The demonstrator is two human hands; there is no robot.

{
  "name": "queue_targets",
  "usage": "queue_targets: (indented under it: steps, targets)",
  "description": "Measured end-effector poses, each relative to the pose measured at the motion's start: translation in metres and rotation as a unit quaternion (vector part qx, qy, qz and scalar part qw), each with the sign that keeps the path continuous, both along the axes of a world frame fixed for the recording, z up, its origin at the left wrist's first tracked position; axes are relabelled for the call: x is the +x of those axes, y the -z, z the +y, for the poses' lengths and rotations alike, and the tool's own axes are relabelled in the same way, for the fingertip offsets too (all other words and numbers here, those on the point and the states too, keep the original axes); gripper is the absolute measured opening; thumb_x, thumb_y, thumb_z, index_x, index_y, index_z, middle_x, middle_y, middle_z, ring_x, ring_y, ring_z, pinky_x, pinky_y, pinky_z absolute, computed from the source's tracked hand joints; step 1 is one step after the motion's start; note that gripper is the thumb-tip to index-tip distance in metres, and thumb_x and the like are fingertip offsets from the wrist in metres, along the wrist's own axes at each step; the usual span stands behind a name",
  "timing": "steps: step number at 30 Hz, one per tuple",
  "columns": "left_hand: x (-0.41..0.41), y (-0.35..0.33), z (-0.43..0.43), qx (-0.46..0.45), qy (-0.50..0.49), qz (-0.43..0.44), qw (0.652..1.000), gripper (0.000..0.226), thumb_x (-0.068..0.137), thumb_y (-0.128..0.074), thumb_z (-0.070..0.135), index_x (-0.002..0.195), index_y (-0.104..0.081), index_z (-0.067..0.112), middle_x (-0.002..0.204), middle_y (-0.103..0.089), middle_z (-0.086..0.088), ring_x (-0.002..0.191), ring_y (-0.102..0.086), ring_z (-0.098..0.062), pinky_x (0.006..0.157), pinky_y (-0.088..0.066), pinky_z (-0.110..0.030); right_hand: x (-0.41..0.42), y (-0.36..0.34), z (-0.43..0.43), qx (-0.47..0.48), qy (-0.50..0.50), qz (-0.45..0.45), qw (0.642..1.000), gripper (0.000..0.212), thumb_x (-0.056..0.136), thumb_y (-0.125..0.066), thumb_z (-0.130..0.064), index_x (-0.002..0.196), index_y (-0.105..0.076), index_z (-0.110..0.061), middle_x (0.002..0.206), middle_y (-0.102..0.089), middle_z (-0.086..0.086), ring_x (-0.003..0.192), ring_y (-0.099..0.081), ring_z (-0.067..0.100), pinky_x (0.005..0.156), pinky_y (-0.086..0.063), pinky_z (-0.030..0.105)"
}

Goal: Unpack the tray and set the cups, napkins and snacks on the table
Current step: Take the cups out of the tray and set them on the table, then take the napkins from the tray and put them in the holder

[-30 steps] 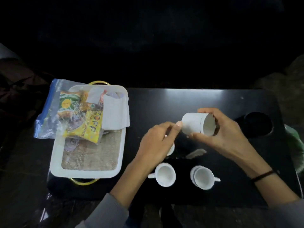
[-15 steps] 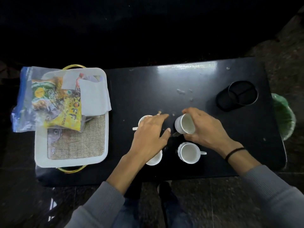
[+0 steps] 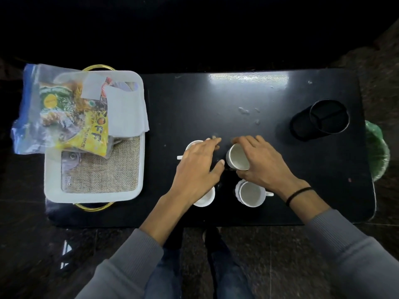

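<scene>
Cup (image 3: 250, 194) stands just nearer than the grip, where the right hand (image 3: 262, 165) clasps a tilted cup (image 3: 237, 158) close to the table (image 3: 280, 93). Level it before letting go. Left hand (image 3: 197, 171) spreads slack beside; snacks (image 3: 73, 117) and napkins (image 3: 124, 111) wait on the tray (image 3: 92, 196), well left.

Four white cups (image 3: 250, 194) cluster on the table (image 3: 237, 100); napkins (image 3: 126, 111) and snacks (image 3: 90, 130) lie in the tray (image 3: 92, 196).
</scene>
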State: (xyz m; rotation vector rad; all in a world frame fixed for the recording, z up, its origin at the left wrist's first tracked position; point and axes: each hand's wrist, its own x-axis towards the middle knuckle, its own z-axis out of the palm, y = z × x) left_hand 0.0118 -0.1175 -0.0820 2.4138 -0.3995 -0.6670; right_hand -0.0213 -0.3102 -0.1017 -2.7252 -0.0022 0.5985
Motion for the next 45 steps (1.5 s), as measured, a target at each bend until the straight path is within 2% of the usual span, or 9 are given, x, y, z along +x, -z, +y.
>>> queue_targets:
  steps: [3,8,12,17,22,28,34,39,45]
  targets:
    - [0.000,-0.002,0.002,-0.017,-0.004,-0.007,1.000,0.056,0.097,-0.060,0.032,0.149,-0.043,0.023,0.139,-0.061,0.008,0.144,-0.038,-0.013,0.117,-0.033,-0.035,0.004,-0.007,0.001,0.015,-0.002,0.012,1.000,0.086,0.072,-0.084,-0.050,0.144,-0.045,-0.026,0.143,-0.054,-0.006,0.129,-0.044,0.022,0.102,-0.036,0.037]
    - [0.006,-0.010,0.010,-0.037,-0.016,-0.027,0.999,0.051,0.098,-0.058,0.030,0.147,-0.046,0.019,0.141,-0.060,0.007,0.145,-0.037,-0.011,0.123,-0.023,-0.036,0.017,-0.026,0.007,0.043,-0.006,-0.022,0.999,0.073,0.083,-0.075,-0.055,0.143,-0.048,-0.023,0.143,-0.054,-0.005,0.133,-0.041,0.021,0.098,-0.028,0.031]
    - [0.016,-0.018,0.027,-0.045,-0.053,-0.033,0.997,0.050,0.098,-0.056,0.029,0.146,-0.046,0.021,0.145,-0.056,0.005,0.146,-0.036,-0.012,0.121,-0.027,-0.038,0.041,-0.045,0.029,0.075,-0.025,-0.053,0.995,0.057,0.089,-0.073,-0.044,0.138,-0.055,-0.020,0.139,-0.060,-0.003,0.130,-0.049,0.022,0.106,-0.038,0.037]
    - [0.042,-0.029,0.066,-0.059,-0.120,-0.057,0.989,0.046,0.095,-0.061,0.024,0.141,-0.052,0.019,0.141,-0.059,0.001,0.140,-0.042,-0.014,0.115,-0.036,-0.039,0.086,-0.056,0.077,0.124,-0.048,-0.073,0.988,0.048,0.091,-0.072,-0.036,0.134,-0.057,-0.021,0.133,-0.063,-0.005,0.127,-0.052,0.016,0.103,-0.048,0.036]
    - [0.078,-0.021,0.128,0.000,-0.191,-0.081,0.978,0.044,0.096,-0.061,0.020,0.139,-0.054,0.017,0.137,-0.057,-0.005,0.130,-0.048,-0.024,0.104,-0.044,-0.044,0.137,-0.048,0.142,0.150,-0.092,-0.091,0.980,0.042,0.093,-0.071,-0.034,0.130,-0.060,-0.017,0.129,-0.066,-0.001,0.123,-0.057,0.020,0.103,-0.049,0.039]
    - [0.120,0.005,0.173,0.116,-0.262,-0.061,0.956,0.057,0.095,-0.065,0.032,0.141,-0.042,0.008,0.132,-0.052,-0.010,0.124,-0.046,-0.029,0.096,-0.045,-0.041,0.178,-0.016,0.206,0.092,-0.153,-0.055,0.982,0.044,0.098,-0.062,-0.035,0.137,-0.053,-0.017,0.139,-0.060,0.002,0.135,-0.046,0.021,0.110,-0.030,0.037]
    - [0.140,0.026,0.170,0.238,-0.206,-0.071,0.947,0.056,0.094,-0.060,0.052,0.134,-0.045,0.016,0.127,-0.062,-0.003,0.123,-0.052,-0.025,0.099,-0.036,-0.042,0.180,0.003,0.225,0.090,-0.142,-0.033,0.985,0.035,0.099,-0.058,-0.023,0.133,-0.054,-0.018,0.135,-0.064,0.001,0.130,-0.051,0.020,0.110,-0.035,0.035]
    - [0.151,0.033,0.165,0.258,-0.183,-0.087,0.945,0.057,0.096,-0.055,0.053,0.138,-0.046,0.015,0.117,-0.070,-0.006,0.118,-0.059,-0.026,0.099,-0.038,-0.044,0.177,0.005,0.217,0.121,-0.077,-0.024,0.989,0.035,0.097,-0.061,-0.023,0.132,-0.055,-0.022,0.131,-0.064,-0.003,0.125,-0.053,0.022,0.105,-0.046,0.037]
    - [0.146,0.036,0.162,0.223,-0.151,-0.118,0.956,0.031,0.099,-0.055,0.043,0.122,-0.062,0.022,0.106,-0.073,-0.001,0.107,-0.062,-0.024,0.091,-0.039,-0.040,0.172,0.006,0.210,0.157,-0.038,-0.029,0.986,0.032,0.098,-0.062,-0.023,0.129,-0.056,-0.021,0.126,-0.066,-0.003,0.120,-0.057,0.019,0.098,-0.052,0.037]
